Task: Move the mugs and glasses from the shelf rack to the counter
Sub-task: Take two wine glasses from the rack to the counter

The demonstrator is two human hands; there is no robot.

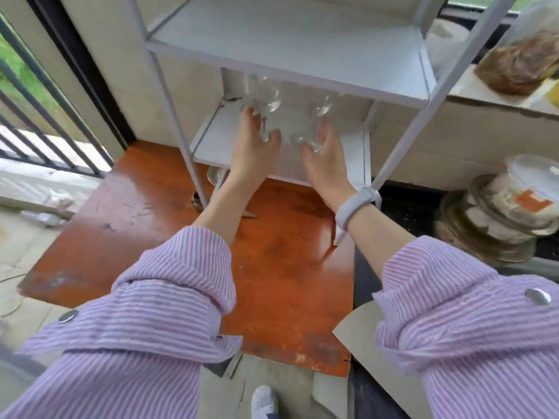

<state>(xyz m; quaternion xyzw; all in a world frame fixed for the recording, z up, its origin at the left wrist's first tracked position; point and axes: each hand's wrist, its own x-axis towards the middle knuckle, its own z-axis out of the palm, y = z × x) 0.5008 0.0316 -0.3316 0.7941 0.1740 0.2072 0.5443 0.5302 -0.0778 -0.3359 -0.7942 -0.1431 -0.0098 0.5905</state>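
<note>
glasses (pixel 269 98) on the rack's lower shelf (pixel 211 140) — both hands reaching, left hand (pixel 254 146) touching one.

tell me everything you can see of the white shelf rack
The white shelf rack is a thin, pale-painted frame of upright posts with flat white boards. The upper board looks bare. The lower board carries clear glasses, where the left hand and right hand reach in. It stands on an orange-brown floor panel, beside a counter.

Orange floor board (pixel 272 267), stacked glass lids (pixel 499 219).
</note>
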